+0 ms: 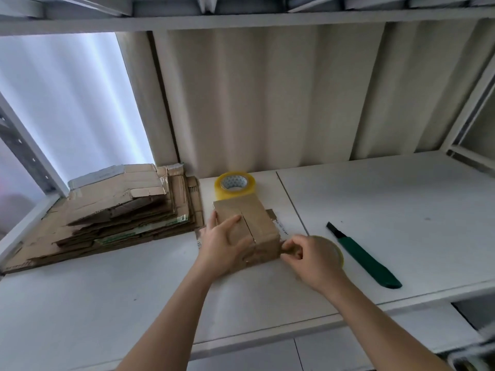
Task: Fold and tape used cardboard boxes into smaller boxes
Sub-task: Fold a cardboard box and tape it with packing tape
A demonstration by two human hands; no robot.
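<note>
A small brown cardboard box [254,223] stands on the white table [375,210] in the middle of the view, its top flaps folded shut with a seam down the centre. My left hand [222,242] lies on the box's left top and side, fingers spread flat, holding it down. My right hand [310,257] grips a roll of clear tape [333,250] against the box's lower right corner, thumb and fingers pinching at the tape's end there. Most of that roll is hidden behind the hand.
A second, yellowish tape roll [235,185] stands just behind the box. A stack of flattened used cardboard [120,210] lies at the left. A green-handled utility knife [367,258] lies to the right. A shelf frame runs overhead and a wall stands behind.
</note>
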